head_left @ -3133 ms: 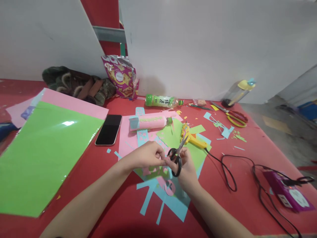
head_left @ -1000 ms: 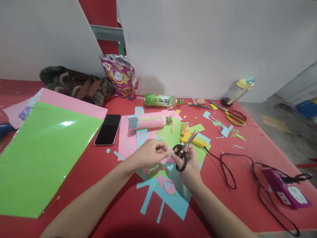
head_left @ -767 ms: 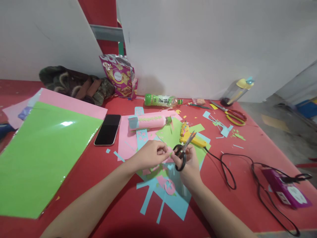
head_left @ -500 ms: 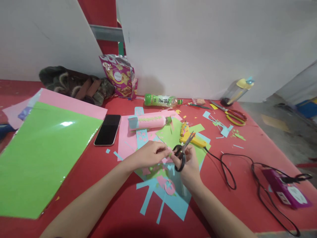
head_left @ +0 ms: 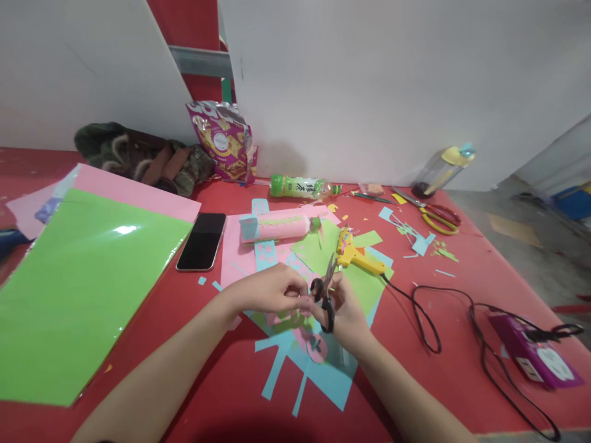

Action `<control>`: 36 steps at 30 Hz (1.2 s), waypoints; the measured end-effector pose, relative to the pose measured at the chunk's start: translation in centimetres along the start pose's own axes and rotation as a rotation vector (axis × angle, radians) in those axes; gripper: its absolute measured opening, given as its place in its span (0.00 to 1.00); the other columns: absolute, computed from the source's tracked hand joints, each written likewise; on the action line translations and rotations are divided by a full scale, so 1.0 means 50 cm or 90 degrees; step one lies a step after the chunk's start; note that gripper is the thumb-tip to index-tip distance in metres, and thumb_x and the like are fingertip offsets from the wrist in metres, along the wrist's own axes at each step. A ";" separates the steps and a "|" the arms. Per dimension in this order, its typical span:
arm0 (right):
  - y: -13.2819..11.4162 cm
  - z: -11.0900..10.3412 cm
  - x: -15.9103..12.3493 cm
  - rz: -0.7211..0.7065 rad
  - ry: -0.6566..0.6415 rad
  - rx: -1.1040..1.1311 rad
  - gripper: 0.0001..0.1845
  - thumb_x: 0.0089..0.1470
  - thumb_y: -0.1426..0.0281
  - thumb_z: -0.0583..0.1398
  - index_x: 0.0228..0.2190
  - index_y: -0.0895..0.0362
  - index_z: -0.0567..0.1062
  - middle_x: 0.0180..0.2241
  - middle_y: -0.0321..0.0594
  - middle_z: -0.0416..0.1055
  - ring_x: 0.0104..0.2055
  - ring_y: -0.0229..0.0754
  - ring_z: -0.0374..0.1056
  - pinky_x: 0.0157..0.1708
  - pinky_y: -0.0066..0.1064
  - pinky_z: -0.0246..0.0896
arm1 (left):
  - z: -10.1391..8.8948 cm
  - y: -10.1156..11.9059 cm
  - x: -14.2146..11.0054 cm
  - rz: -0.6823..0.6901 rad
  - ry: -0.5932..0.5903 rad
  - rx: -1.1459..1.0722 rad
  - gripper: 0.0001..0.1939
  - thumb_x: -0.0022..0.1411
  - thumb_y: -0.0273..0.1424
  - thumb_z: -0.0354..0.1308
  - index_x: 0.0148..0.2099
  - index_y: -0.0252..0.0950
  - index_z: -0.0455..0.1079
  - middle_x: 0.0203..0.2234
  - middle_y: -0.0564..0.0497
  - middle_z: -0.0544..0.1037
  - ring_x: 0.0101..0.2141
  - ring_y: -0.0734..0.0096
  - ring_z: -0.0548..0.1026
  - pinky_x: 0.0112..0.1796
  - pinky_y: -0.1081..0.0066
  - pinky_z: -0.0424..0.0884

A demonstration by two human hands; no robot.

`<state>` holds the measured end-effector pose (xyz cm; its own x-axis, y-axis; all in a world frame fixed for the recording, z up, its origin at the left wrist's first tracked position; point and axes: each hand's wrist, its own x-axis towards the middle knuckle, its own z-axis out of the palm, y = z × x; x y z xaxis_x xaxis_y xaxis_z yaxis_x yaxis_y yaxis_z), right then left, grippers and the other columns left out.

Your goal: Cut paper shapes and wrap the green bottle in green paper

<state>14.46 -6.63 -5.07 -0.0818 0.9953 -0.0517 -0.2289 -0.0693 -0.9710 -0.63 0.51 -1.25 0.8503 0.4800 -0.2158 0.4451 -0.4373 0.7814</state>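
Note:
In my right hand (head_left: pixel 349 320) is a pair of small scissors (head_left: pixel 328 277) with black handles, its blades pointing up and away. My left hand (head_left: pixel 270 289) is closed in a pinch, its fingertips meeting those of my right hand; whatever lies between them is too small to make out. Below the hands lie blue paper (head_left: pixel 330 372), green and pink scraps, and a pink paper disc (head_left: pixel 316 349) with a dark cross-shaped centre. A pink paper-wrapped bottle (head_left: pixel 281 227) lies just beyond, beside a yellow glue gun (head_left: pixel 362 258) on green paper (head_left: pixel 318 249).
A phone (head_left: pixel 202 242) and a packet of green and pink sheets (head_left: pixel 111 277) lie left. A snack bag (head_left: pixel 224 141), green-capped bottle (head_left: pixel 302 186), larger scissors (head_left: pixel 438 218) and clear bottle (head_left: pixel 443 172) line the back. A black cord (head_left: pixel 422 314) and purple power strip (head_left: pixel 535 354) occupy the right.
My right hand has shifted slightly left and down, and the scissors have turned more upright. My left fingers have curled in more. The small green bit at the fingertips no longer shows.

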 end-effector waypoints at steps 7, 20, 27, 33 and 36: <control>0.000 -0.001 0.003 0.005 -0.002 0.020 0.21 0.36 0.77 0.64 0.25 0.54 0.56 0.24 0.27 0.62 0.23 0.29 0.60 0.22 0.21 0.55 | -0.002 -0.003 0.000 0.016 0.006 -0.018 0.13 0.54 0.33 0.49 0.23 0.31 0.67 0.18 0.53 0.70 0.22 0.77 0.65 0.26 0.78 0.58; -0.003 0.006 0.007 0.049 0.069 0.099 0.21 0.33 0.69 0.66 0.25 0.54 0.58 0.23 0.28 0.61 0.22 0.31 0.60 0.22 0.24 0.56 | -0.025 0.007 -0.012 -0.061 0.262 -0.144 0.12 0.52 0.32 0.50 0.19 0.32 0.61 0.14 0.57 0.57 0.19 0.80 0.57 0.23 0.77 0.56; 0.009 0.009 -0.002 0.051 -0.006 0.164 0.21 0.36 0.61 0.65 0.27 0.53 0.59 0.26 0.31 0.62 0.23 0.31 0.59 0.24 0.25 0.53 | -0.032 0.019 -0.018 -0.118 0.415 -0.289 0.11 0.49 0.33 0.52 0.20 0.32 0.59 0.15 0.59 0.52 0.18 0.82 0.51 0.20 0.77 0.50; -0.002 0.012 -0.010 0.039 -0.125 0.147 0.23 0.37 0.56 0.62 0.31 0.52 0.59 0.32 0.36 0.58 0.30 0.36 0.58 0.30 0.30 0.55 | -0.031 0.038 -0.024 -0.139 0.413 -0.229 0.11 0.50 0.34 0.50 0.22 0.32 0.61 0.16 0.58 0.57 0.19 0.81 0.55 0.21 0.77 0.54; -0.013 0.013 -0.013 0.043 -0.141 0.108 0.24 0.37 0.53 0.61 0.31 0.52 0.58 0.31 0.36 0.56 0.31 0.38 0.56 0.31 0.31 0.54 | -0.031 0.046 -0.027 -0.144 0.397 -0.167 0.12 0.51 0.34 0.50 0.21 0.32 0.60 0.16 0.57 0.57 0.19 0.81 0.56 0.22 0.78 0.55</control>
<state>14.01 -7.26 -4.26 -0.3086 0.9501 -0.0448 -0.3728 -0.1641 -0.9133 -1.20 0.02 1.77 0.3908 0.9174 -0.0756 0.4425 -0.1152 0.8893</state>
